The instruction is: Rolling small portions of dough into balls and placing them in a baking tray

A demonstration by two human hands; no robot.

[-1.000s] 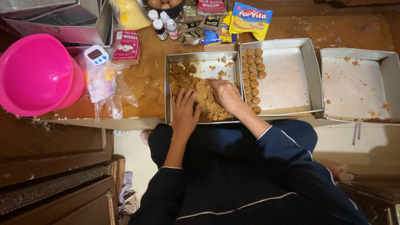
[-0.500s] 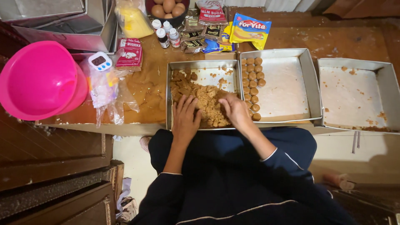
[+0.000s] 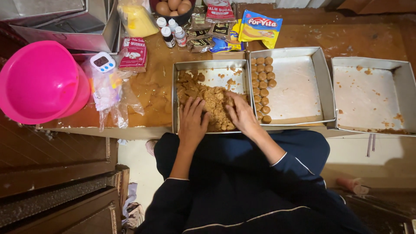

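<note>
Both hands are down in the middle tin: the left hand lies flat and open on the crumbly brown dough, the right hand cups loosely over its edge. Just right of that tin, a second tin holds two short rows of rolled balls along its left side, mostly bare otherwise. Much dough looks unrolled. Farther right, a third tin holds only crumbs.

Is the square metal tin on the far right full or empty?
Nearly empty. The far-right tin shows its pale bare floor with only a few brown crumbs scattered near the edges and corners; no dough balls sit in it.
</note>
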